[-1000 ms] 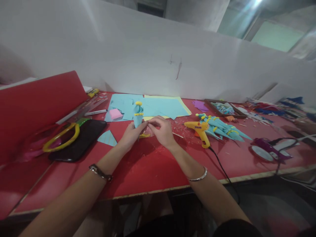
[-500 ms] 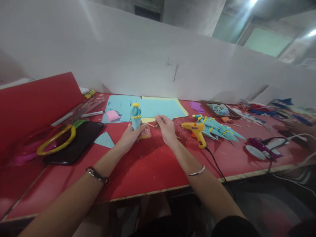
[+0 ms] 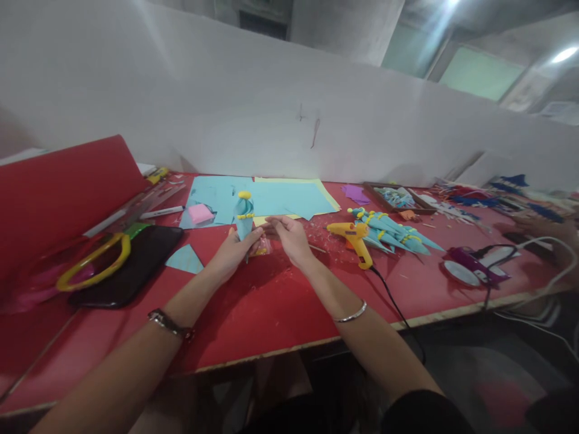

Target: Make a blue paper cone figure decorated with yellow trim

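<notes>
My left hand (image 3: 234, 253) is closed round a light-blue paper cone (image 3: 245, 224), which stands upright with its point down. Yellow beading rings the cone, and a yellow blob tops it. Close to its right side is my right hand (image 3: 292, 238), fingers bent together and tips near my left fingertips. Whatever those fingers pinch is too small to make out. Behind the hands lies a small clear bag (image 3: 263, 247) with yellow bits. A yellow glue gun (image 3: 355, 238) rests to the right, beside several finished-looking blue paper cones (image 3: 393, 232) with yellow beading.
Blue paper sheets (image 3: 289, 199) lie at the back, with a pink pad (image 3: 200, 213) and a marker (image 3: 163, 212). Left are a black phone-like slab (image 3: 136, 271), yellow-handled scissors (image 3: 97, 265) and a blue paper piece (image 3: 185, 259). Right are a tray (image 3: 398, 198) and a purple device (image 3: 484, 271).
My right hand has moved left, closer to the cone and my left hand. The thin pale stick seen by its fingertips no longer shows clearly. The view has shifted slightly.
</notes>
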